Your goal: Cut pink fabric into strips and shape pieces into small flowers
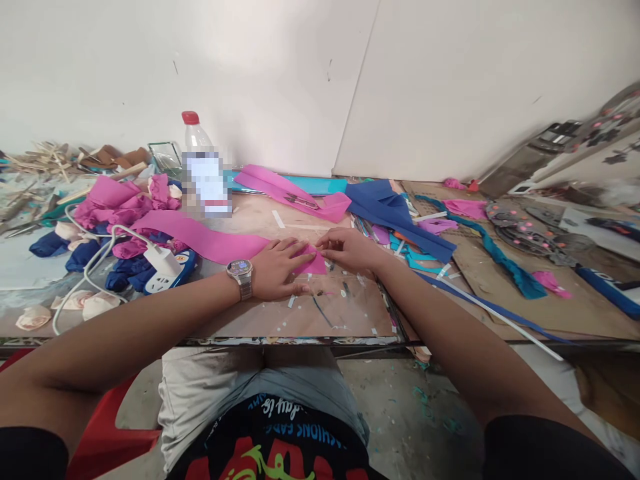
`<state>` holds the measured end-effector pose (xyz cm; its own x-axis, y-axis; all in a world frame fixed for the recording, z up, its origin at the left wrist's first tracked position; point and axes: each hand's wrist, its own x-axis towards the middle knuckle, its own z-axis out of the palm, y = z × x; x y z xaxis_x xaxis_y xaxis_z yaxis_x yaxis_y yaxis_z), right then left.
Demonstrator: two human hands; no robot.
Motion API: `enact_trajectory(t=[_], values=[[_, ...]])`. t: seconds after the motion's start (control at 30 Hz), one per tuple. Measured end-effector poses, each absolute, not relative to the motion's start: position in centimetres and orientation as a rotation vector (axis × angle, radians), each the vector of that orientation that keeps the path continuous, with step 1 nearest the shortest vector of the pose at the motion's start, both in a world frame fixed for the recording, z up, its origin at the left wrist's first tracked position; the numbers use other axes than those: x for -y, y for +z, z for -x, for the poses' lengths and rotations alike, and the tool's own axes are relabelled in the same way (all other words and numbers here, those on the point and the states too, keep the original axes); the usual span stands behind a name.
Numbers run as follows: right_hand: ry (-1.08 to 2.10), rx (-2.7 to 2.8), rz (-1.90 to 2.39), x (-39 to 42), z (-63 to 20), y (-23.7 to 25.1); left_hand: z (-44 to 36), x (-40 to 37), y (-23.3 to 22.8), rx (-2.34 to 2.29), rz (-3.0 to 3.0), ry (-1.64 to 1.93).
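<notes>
A long pink strip (220, 245) of crepe-like material runs across the table in front of me. My left hand (277, 270) lies flat on it near its right end, fingers stretched and apart. At that end, my right hand (345, 248) has its thumb and fingertips pinched together at the strip's upper edge. Whatever lies between those fingertips is too small to make out clearly. Just beyond my hands is a second, folded pink strip (260, 179), with small metal scissors (301, 201) resting on it.
Pink, blue and cream fabric roses (107, 200) crowd the left beside a power strip (173, 270) and white cable. A red-capped bottle (196, 133) stands behind a lit phone (206, 180). Dark blue strips (383, 207) and a white stick (505, 320) lie to the right.
</notes>
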<state>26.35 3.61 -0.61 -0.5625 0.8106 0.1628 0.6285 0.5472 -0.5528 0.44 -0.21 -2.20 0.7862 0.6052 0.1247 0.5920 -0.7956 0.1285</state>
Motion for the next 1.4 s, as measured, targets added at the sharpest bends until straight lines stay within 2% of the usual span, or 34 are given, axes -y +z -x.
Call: enact_trajectory(t=[0.37,1.13,1.4], values=[[0.739,2.335,1.209,-3.05,-25.86,-0.18,-0.50,0.29,-2.21,-0.970,-2.882,0.257],[0.546,2.421,0.972,-3.24,-25.69,-0.39,-0.55,0.68,-1.63,-0.982,-2.884,0.380],[0.577,2.431,0.906,-2.87,-25.44,-0.02,-0.53,0.49,-1.64,-0.983,-2.866,0.373]])
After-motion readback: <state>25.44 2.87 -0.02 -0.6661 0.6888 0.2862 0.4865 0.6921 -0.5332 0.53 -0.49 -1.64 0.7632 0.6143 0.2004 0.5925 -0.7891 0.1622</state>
